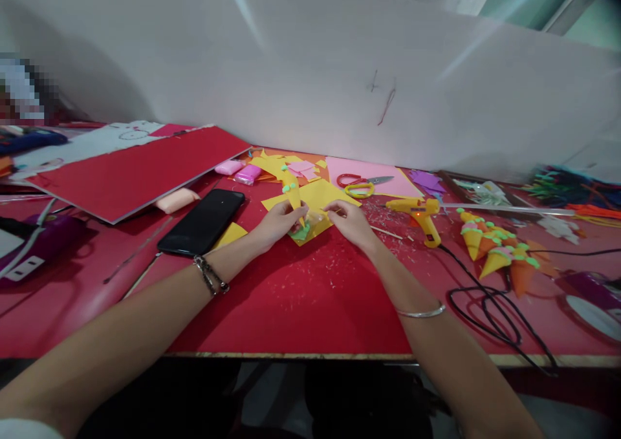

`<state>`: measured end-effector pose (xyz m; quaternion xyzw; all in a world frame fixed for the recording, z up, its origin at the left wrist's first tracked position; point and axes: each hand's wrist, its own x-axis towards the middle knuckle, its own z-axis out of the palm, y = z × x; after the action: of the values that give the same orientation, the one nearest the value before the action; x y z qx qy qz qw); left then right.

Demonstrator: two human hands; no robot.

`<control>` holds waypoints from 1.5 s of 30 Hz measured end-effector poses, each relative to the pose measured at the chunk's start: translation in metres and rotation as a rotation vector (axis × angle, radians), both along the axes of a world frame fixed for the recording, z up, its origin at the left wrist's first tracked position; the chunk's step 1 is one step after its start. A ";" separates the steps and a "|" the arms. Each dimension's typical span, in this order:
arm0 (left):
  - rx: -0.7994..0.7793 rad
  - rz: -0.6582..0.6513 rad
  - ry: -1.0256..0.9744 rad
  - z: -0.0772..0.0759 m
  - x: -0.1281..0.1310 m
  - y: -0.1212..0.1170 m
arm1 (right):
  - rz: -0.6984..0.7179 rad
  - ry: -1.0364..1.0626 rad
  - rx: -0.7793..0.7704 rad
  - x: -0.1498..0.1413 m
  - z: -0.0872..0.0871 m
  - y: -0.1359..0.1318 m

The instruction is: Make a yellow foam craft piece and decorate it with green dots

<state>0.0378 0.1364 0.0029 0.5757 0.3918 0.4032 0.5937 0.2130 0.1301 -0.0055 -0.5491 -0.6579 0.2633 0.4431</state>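
My left hand [283, 222] is closed around a yellow paper cone [293, 195] that carries small light green balls near its upper end. To its right my right hand [347, 218] is closed in a pinch; whatever sits between its fingertips is too small to make out. Both hands are over a yellow paper sheet [317, 194] on the red table. Between them lies a clear plastic wrapper [317, 218], with a lump of light green clay [301, 233] beside the left fingers.
A black phone [202, 222] lies left of my hands. Scissors [361, 183] rest on pink paper behind. To the right stand a yellow glue gun [421, 218] with a black cord [485, 303] and several decorated paper cones [499, 258]. A red board [140, 167] leans at the left.
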 end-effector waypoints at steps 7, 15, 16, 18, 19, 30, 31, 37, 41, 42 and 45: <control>0.036 -0.029 0.057 -0.003 -0.001 0.000 | 0.172 0.039 -0.150 -0.009 0.008 -0.009; 0.027 -0.019 0.085 -0.004 0.000 -0.001 | 0.305 0.090 -0.237 -0.007 0.008 -0.012; 0.023 -0.019 0.086 -0.004 0.000 -0.001 | 0.305 0.077 -0.225 -0.008 0.008 -0.013; 0.015 -0.020 0.096 -0.003 0.001 -0.002 | 0.334 0.049 -0.215 -0.010 0.009 -0.014; 0.011 -0.021 0.105 -0.002 0.001 -0.002 | 0.365 0.046 -0.217 -0.010 0.009 -0.015; 0.008 -0.081 0.131 -0.003 0.000 0.000 | 0.353 -0.009 -0.188 -0.021 0.005 -0.018; 0.021 -0.096 0.145 -0.003 -0.001 0.000 | 0.355 -0.008 -0.192 -0.021 0.005 -0.018; 0.119 -0.103 0.276 -0.003 0.000 -0.001 | 0.349 -0.022 -0.142 -0.021 0.000 -0.016; 0.118 -0.109 0.339 0.000 0.001 -0.003 | 0.286 -0.061 -0.106 -0.021 -0.001 -0.014; 0.110 -0.098 0.351 0.001 0.001 -0.003 | 0.259 -0.063 -0.101 -0.021 -0.001 -0.014; 0.102 -0.063 0.377 0.002 0.001 -0.003 | 0.174 -0.045 -0.084 -0.022 0.000 -0.014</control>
<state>0.0384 0.1329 0.0049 0.6824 0.4566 0.2889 0.4923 0.1907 0.1162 -0.0054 -0.5138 -0.7011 0.3160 0.3802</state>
